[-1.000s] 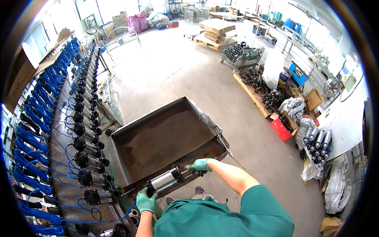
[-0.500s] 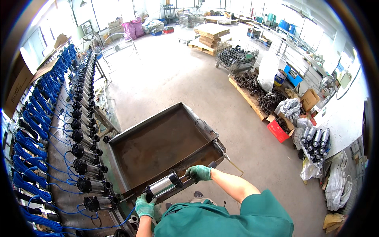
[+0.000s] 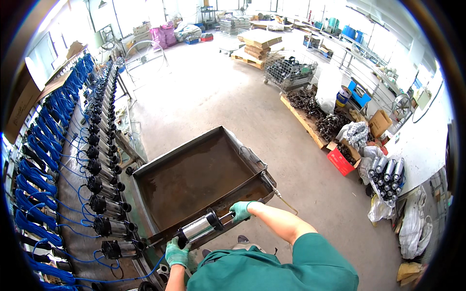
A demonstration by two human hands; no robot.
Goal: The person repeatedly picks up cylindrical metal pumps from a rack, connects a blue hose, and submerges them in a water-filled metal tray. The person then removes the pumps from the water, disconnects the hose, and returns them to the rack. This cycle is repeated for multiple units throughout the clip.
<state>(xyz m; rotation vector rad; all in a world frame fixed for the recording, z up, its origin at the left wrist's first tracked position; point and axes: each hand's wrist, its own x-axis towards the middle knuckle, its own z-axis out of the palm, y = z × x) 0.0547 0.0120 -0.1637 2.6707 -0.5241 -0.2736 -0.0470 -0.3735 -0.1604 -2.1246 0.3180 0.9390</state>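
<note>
Across the near edge of a metal trough lies a silver, black-ended pump (image 3: 196, 227), slanting up to the right. My left hand (image 3: 177, 253), in a pale green glove, is closed around its lower left end, where a blue cable (image 3: 158, 266) trails off. A thin metal shaft (image 3: 225, 215) sticks out of the upper right end. My gloved right hand (image 3: 241, 211) is closed on this shaft; a dark tip shows just past the hand. Whether the shaft belongs to the pump or to a tool, I cannot tell. The trough (image 3: 145, 169) holds shallow brownish liquid.
On my left, a long bench (image 3: 80, 237) carries a row of similar pumps (image 3: 109, 206) with coiled blue cables (image 3: 39, 218). A hose fitting (image 3: 272, 184) sits at the trough's right corner. Farther right stand a pallet of dark parts (image 3: 310, 126), a red box (image 3: 341, 162) and stacked silver cylinders (image 3: 387, 177).
My right hand has shifted slightly left along the shaft, and its forearm moved with it. The pump and my left hand have barely moved.
</note>
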